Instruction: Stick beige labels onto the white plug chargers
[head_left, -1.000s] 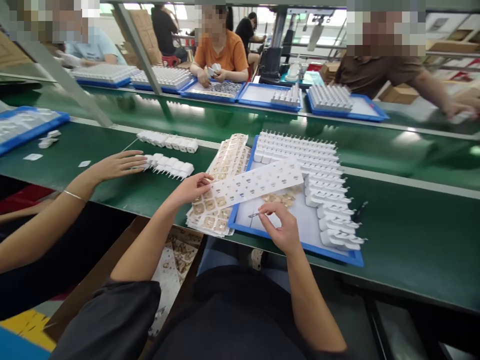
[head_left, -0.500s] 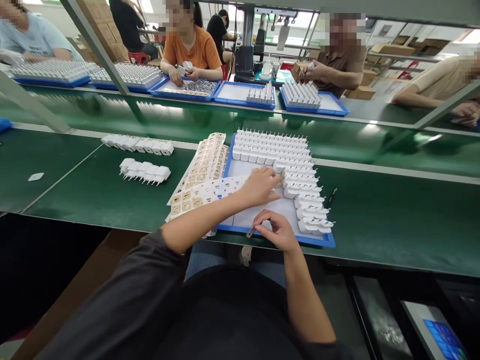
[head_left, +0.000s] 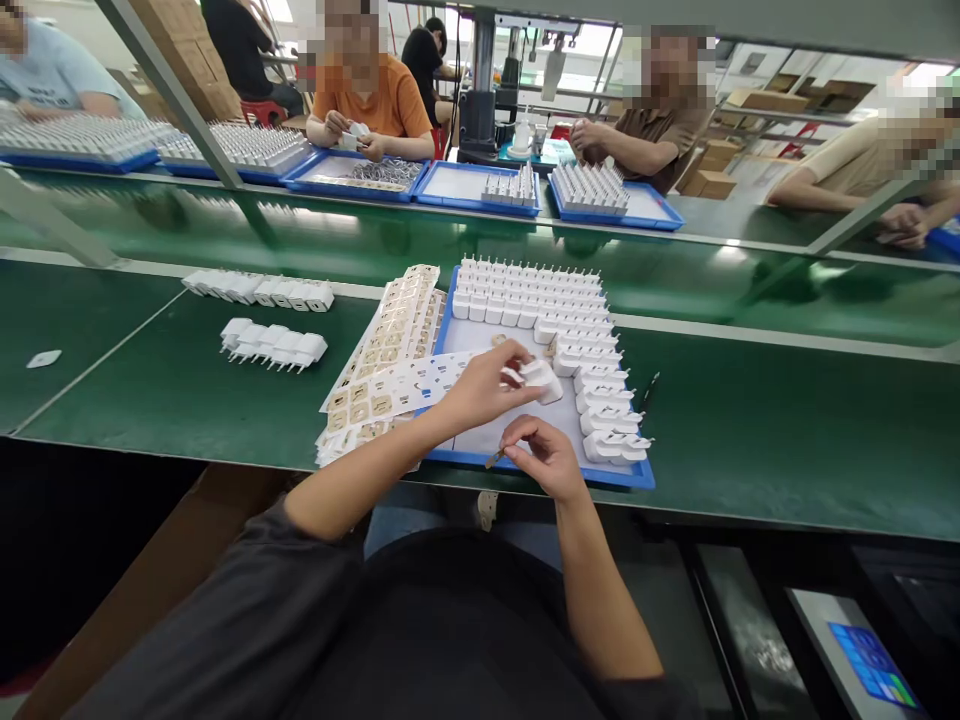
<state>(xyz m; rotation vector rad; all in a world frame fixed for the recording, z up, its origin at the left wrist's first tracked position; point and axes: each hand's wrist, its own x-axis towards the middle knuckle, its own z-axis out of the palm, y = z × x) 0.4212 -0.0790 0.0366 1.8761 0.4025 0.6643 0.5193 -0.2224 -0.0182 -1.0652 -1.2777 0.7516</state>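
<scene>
Left hand has lifted a white plug adapter off the blue tray.
Fingers clamped on it; right hand stays pinched on tweezers with a label.

- A long green workbench runs across the room; a glossy green conveyor belt lies beyond it, catching pale reflections
- Grey metal struts slant up from the bench; another strut leans at the right
- Across the belt, people sit at blue trays; one wears an orange shirt
- Cardboard boxes stand behind them; a red stool sits at the far left
- Bright daylight comes through far windows
- A lit screen glows low at the right
</scene>
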